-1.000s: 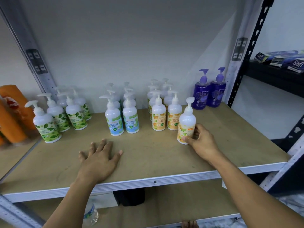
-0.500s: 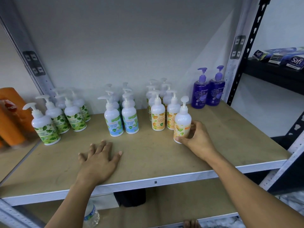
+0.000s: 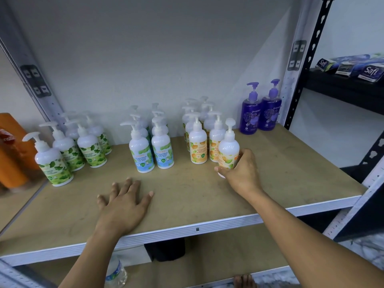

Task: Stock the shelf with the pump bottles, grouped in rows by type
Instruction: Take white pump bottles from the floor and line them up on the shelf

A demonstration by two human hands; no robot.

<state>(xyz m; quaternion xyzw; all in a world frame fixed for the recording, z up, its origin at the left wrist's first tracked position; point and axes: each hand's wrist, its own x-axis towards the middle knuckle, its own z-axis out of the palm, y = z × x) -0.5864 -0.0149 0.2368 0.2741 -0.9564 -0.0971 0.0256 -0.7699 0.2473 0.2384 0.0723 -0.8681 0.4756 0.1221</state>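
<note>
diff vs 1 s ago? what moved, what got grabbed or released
The right hand kept its grip on the white pump bottle with the orange citrus label and slid it left, closer in front of the two-column orange-label row. Nothing was released. The left hand stayed flat on the brown shelf board; the green-label, blue-label and purple bottles did not move.

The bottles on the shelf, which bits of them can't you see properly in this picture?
All from the head view:
- Orange-label bottle: its lower part is covered by the right hand.
- Back bottles in each row: hidden by the bottles in front, so no exact count.
- Orange containers: blurred and cut off by the left edge.
- Small label print: too tiny to read.
- Left hand: nothing hidden, flat on the shelf.
</note>
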